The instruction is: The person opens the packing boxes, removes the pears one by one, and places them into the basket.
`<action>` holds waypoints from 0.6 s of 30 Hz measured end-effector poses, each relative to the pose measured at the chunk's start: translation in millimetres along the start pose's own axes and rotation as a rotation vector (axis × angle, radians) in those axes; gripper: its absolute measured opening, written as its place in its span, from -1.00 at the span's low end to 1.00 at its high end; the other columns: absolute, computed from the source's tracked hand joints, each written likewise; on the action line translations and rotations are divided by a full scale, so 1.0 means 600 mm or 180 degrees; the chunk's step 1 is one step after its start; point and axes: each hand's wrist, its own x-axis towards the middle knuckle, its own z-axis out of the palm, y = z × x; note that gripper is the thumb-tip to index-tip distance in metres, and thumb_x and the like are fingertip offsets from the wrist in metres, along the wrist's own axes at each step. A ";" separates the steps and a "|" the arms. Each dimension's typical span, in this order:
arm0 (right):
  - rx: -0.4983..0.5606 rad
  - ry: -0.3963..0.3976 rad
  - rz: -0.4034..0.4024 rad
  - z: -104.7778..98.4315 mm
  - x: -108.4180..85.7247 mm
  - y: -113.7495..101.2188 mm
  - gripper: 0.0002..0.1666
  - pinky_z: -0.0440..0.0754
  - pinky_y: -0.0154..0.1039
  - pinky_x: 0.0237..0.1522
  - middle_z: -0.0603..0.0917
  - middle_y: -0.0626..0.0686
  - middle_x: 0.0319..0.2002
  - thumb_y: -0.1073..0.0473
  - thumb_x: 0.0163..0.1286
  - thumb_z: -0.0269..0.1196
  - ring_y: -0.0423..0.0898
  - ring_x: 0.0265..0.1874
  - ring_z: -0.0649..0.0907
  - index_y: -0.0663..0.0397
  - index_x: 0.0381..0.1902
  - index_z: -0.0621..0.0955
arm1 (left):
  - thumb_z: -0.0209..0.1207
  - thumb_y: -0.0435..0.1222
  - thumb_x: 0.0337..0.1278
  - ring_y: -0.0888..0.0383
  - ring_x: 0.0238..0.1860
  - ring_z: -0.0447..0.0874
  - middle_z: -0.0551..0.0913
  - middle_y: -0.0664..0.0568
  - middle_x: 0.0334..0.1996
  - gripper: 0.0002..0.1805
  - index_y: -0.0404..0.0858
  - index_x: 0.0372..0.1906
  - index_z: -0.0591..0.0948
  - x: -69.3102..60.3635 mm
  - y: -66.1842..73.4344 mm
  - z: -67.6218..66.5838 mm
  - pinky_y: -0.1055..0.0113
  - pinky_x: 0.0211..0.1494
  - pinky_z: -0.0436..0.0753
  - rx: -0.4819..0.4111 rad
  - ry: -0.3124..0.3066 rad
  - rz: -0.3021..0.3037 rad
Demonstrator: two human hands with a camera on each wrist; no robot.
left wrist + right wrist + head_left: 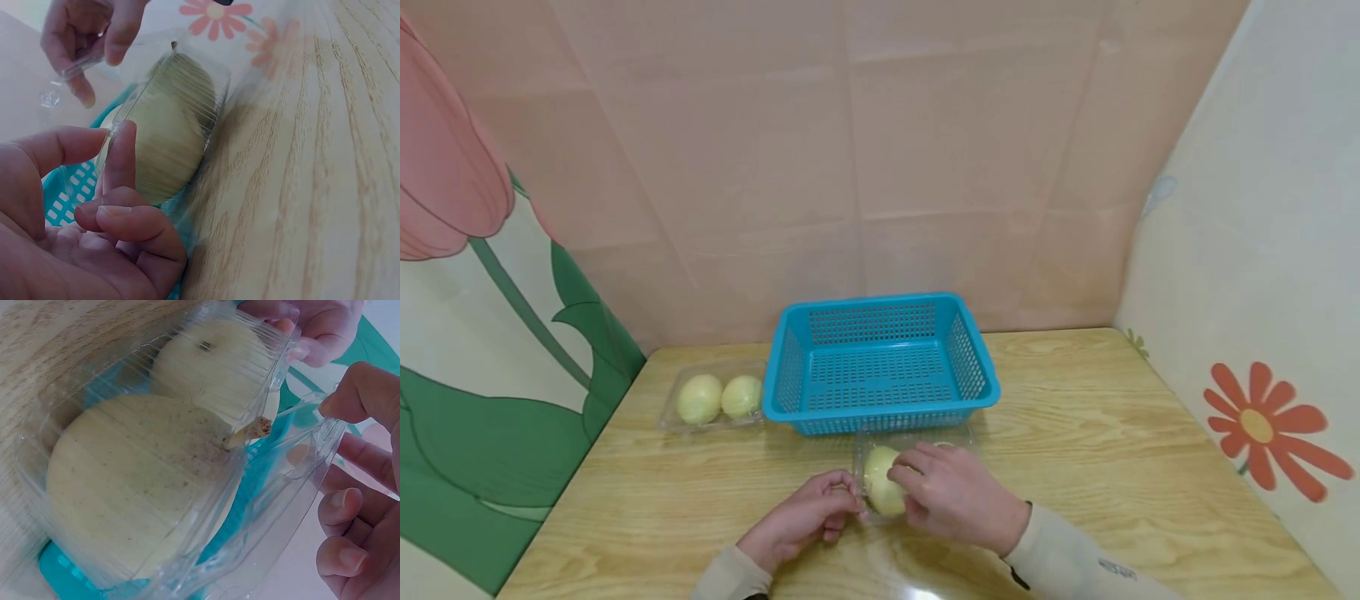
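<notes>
In front of me lies a clear plastic clamshell box [917,435] with two pale yellow pears, a near pear [137,481] with a brown stem and a second pear [212,362] beside it. At its left side my left hand [808,512] pinches the box's rim between thumb and index finger, the other fingers curled. My right hand [958,500] reaches over the box and pinches the edge of the clear lid [300,475]. That lid edge stands apart from the base in the right wrist view. The right hand covers most of one pear in the head view.
Just behind the box stands a blue perforated basket [880,418] with nothing in it. Left of the basket, another clear box [670,408] holds two pears [700,400]. A pinkish sheet [865,167] hangs behind the wooden table [1112,433].
</notes>
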 end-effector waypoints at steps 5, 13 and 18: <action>0.0068 0.0031 -0.0009 -0.011 0.008 0.005 -0.62 0.63 -0.36 -0.37 0.71 -0.09 -0.31 0.24 -0.19 0.36 -0.17 -0.37 0.65 0.00 -0.28 0.68 | 0.19 -0.39 0.16 0.29 -0.66 0.17 0.45 0.18 -0.60 -0.85 -0.14 -0.32 0.44 -0.003 0.002 0.001 0.44 -0.55 0.28 0.0046 0.0005 -0.0003; 0.0088 0.0028 0.0074 -0.032 0.023 0.017 -0.67 0.63 -0.36 -0.36 0.72 -0.12 -0.28 0.27 -0.08 0.38 -0.18 -0.33 0.64 -0.02 -0.25 0.69 | 0.19 -0.38 0.15 0.30 -0.67 0.22 0.52 0.15 -0.56 -0.85 -0.15 -0.32 0.43 -0.005 0.005 0.002 0.46 -0.58 0.32 0.0061 0.0016 -0.0001; 0.0190 0.0125 0.0233 -0.039 0.022 0.019 -0.67 0.63 -0.36 -0.37 0.67 -0.10 -0.22 0.26 0.00 0.44 -0.17 -0.30 0.62 -0.03 -0.20 0.72 | 0.18 -0.38 0.15 0.29 -0.64 0.33 0.56 0.10 -0.51 -0.86 -0.17 -0.32 0.43 -0.005 0.007 0.005 0.48 -0.57 0.39 0.0029 -0.0011 -0.0019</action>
